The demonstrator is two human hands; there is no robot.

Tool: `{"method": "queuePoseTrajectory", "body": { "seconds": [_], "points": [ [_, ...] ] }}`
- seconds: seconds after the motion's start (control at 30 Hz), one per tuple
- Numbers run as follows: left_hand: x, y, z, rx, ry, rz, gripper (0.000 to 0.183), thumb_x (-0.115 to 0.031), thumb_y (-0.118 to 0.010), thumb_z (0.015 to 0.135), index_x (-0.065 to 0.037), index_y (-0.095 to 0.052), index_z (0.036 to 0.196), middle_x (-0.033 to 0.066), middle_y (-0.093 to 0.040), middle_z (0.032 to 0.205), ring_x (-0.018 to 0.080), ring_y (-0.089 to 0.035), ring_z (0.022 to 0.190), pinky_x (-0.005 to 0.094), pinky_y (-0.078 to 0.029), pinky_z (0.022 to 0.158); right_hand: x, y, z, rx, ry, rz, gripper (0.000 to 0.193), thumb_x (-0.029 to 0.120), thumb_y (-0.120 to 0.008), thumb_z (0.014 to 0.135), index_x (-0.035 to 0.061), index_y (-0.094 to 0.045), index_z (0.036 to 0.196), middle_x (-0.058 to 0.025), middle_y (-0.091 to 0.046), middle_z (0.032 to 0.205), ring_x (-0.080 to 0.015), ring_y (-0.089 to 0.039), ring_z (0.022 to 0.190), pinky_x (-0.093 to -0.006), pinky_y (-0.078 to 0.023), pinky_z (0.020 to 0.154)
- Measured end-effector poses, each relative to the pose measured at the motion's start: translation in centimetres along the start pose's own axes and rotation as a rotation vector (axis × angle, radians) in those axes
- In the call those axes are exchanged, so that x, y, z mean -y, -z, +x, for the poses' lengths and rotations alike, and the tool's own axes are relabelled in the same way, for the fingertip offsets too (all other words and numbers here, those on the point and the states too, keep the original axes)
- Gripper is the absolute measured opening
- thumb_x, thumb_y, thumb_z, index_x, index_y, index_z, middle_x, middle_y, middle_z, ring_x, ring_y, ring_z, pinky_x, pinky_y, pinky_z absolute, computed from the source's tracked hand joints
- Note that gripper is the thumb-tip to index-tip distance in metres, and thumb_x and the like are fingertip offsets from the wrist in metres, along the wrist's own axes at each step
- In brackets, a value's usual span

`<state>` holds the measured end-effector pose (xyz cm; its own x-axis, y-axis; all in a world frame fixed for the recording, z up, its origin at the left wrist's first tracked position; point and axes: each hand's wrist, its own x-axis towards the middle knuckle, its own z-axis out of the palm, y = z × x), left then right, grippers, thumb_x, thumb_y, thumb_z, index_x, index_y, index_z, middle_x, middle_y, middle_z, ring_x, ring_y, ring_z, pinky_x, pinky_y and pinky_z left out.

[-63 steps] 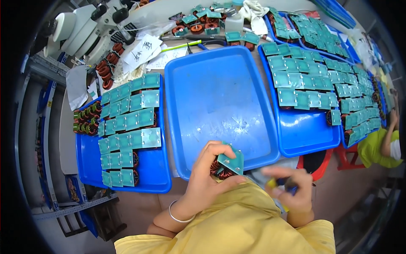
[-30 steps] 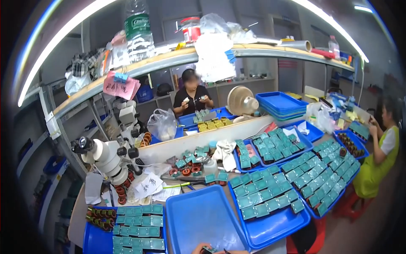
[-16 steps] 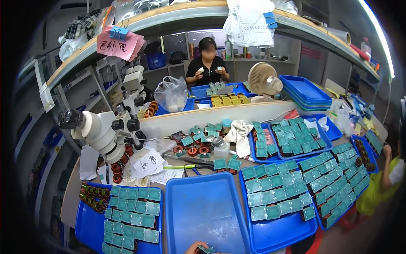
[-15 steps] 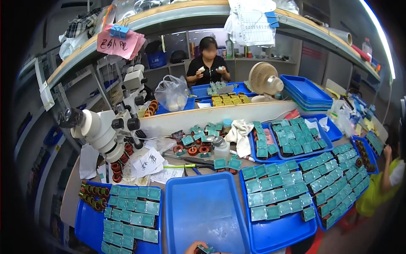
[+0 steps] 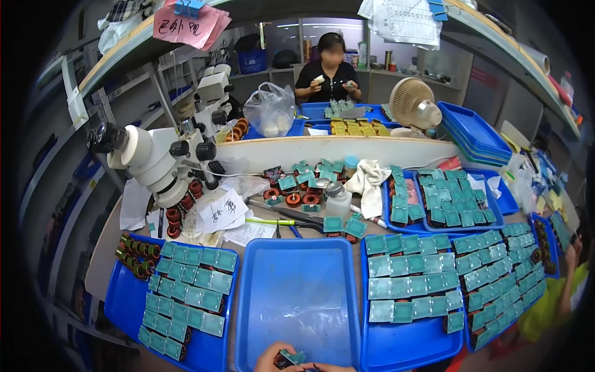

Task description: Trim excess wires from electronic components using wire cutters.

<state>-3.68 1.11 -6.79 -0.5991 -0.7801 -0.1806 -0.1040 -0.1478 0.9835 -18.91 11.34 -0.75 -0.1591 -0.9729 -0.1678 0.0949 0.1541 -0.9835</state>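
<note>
At the lower edge my left hand (image 5: 271, 358) is closed round a small green circuit board with a coil (image 5: 296, 357). Only the fingers of my right hand (image 5: 328, 367) show, close against the same board; what they grip is partly cut off by the picture's edge. Both hands are over the near end of a bare blue tray (image 5: 299, 248). In the blue tray to the left, rows of green boards on coils (image 5: 189, 282) lie beside several bare coils (image 5: 137, 255). To the right, another blue tray (image 5: 396, 353) carries more rows of such boards (image 5: 412, 285).
Behind the trays lie pliers (image 5: 304, 224), a glass bottle (image 5: 338, 201), a white cloth (image 5: 369, 180) and loose coil boards (image 5: 297, 183). A microscope (image 5: 149, 155) stands at the left. Beyond the low partition a person (image 5: 328, 71) sits by a fan (image 5: 415, 105); another person's arm (image 5: 567, 285) shows at right.
My view has shifted, so the scene sits a little differently. Both hands have come further into view over the tray, with the coil board still in the left.
</note>
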Motion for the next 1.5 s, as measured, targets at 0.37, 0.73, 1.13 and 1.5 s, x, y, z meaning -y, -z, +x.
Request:
{"method": "queuePoseTrajectory", "body": {
  "seconds": [0.37, 0.73, 1.13, 1.5],
  "points": [
    [-1.7, -0.5, 0.1, -0.02, -0.035, -0.099, 0.029, -0.001, -0.068, 0.072, -0.006, -0.05, 0.093, -0.0021, -0.045, 0.077, 0.0069, -0.043, 0.07, 0.0207, -0.038, 0.062, -0.1, -0.5, 0.1, 0.013, -0.15, -0.007, 0.03, 0.012, -0.056, 0.086, 0.0016, -0.055, 0.114, 0.0017, -0.056, 0.082, -0.0047, -0.046, 0.072, -0.0204, -0.042, 0.065],
    [-2.5, 0.1, -0.5, 0.039, -0.133, -0.18, 0.027, -0.001, -0.067, 0.073, -0.004, -0.049, 0.093, -0.0007, -0.046, 0.076, 0.0078, -0.045, 0.072, 0.0223, -0.04, 0.065, -0.9, -2.3, -1.3, -0.061, -0.107, 0.006, 0.036, 0.007, -0.054, 0.084, -0.002, -0.05, 0.119, -0.0047, -0.058, 0.091, -0.0077, -0.051, 0.077, -0.0192, -0.042, 0.068],
    [-4.5, 0.4, -1.5, 0.262, -0.412, 0.172, 0.04, -0.012, -0.078, 0.064, -0.005, -0.05, 0.093, 0.0074, -0.048, 0.086, 0.0191, -0.049, 0.076, 0.028, -0.042, 0.067, 1.2, -4.5, -5.7, -0.26, 0.213, -0.301, 0.036, -0.003, -0.056, 0.074, 0.0011, -0.059, 0.11, -0.0088, -0.064, 0.085, -0.0093, -0.055, 0.067, -0.0229, -0.045, 0.061],
    [-4.8, -0.6, -7.9, 0.337, -0.386, 0.281, 0.057, -0.027, -0.082, 0.058, -0.004, -0.046, 0.095, 0.0064, -0.046, 0.094, 0.0147, -0.048, 0.085, 0.025, -0.04, 0.075, -0.2, -4.2, -11.5, -0.141, 0.31, -0.352, 0.048, -0.008, -0.055, 0.063, 0.0019, -0.059, 0.11, -0.0108, -0.063, 0.078, -0.0159, -0.058, 0.06, -0.0253, -0.045, 0.055]
  ]
}}
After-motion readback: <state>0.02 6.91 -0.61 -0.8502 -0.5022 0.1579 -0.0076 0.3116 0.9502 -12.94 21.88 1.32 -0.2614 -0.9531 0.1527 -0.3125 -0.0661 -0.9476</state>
